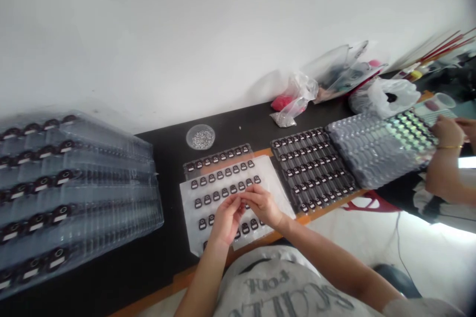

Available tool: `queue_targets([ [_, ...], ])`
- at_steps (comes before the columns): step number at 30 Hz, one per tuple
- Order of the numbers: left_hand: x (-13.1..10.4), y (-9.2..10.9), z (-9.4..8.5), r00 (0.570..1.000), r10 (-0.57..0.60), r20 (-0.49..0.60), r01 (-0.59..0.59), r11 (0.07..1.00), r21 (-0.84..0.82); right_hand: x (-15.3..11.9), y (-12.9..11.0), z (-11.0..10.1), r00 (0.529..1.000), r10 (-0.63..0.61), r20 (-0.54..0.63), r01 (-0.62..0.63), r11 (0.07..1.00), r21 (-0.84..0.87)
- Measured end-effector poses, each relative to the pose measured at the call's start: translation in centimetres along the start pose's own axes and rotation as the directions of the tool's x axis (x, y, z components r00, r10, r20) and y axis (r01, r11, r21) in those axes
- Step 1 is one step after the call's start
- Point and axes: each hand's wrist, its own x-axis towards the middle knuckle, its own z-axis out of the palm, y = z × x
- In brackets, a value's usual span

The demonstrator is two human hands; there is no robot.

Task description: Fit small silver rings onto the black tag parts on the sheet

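My left hand (228,220) and my right hand (263,205) meet fingertip to fingertip over a white sheet (188,215). Both are closed in a pinch, and whatever sits between the fingertips is too small to make out. Rows of small dark pieces (203,223) with pale labels lie on the sheet, some hidden under my hands. Behind the sheet's far edge shows a clear tray (222,157) holding another row of such pieces. A round clear dish (201,137) of small silvery parts stands further back.
Stacked clear trays (111,178) fill the left. To the right are a filled tray (314,168) and more stacked trays (372,148), with a co-worker's hands (449,131) beyond. Plastic bags (297,96) lie near the wall.
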Motion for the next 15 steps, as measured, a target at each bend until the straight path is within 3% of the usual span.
queue_targets([
  [5, 0.1, 0.2, 0.0, 0.997, 0.077, 0.029, -0.080, 0.989, 0.128, -0.1, -0.5, -0.1, 0.999, 0.048, -0.003, -0.047, 0.996, 0.073],
  [8, 0.0, 0.3, 0.1, 0.995, 0.094, 0.036, -0.098, 0.984, 0.150, 0.2, -1.0, -0.2, 0.983, 0.185, 0.011, -0.183, 0.954, 0.239],
  [10, -0.2, 0.5, 0.2, 0.993, 0.102, 0.055, -0.109, 0.985, 0.137, 0.5, -1.1, -0.2, 0.932, 0.357, 0.067, -0.346, 0.817, 0.460],
  [12, -0.5, 0.7, 0.4, 0.991, 0.098, 0.092, -0.108, 0.988, 0.112, 0.7, -1.1, -0.2, 0.843, 0.503, 0.190, -0.486, 0.563, 0.669],
  [14, -0.9, 1.0, 0.4, 0.988, 0.085, 0.128, -0.097, 0.992, 0.086, 0.9, -1.0, -0.2, 0.776, 0.556, 0.299, -0.540, 0.338, 0.771],
  [15, -1.0, 1.1, 0.5, 0.987, 0.080, 0.141, -0.091, 0.993, 0.076, 0.9, -1.0, -0.3, 0.760, 0.560, 0.329, -0.546, 0.276, 0.791],
])
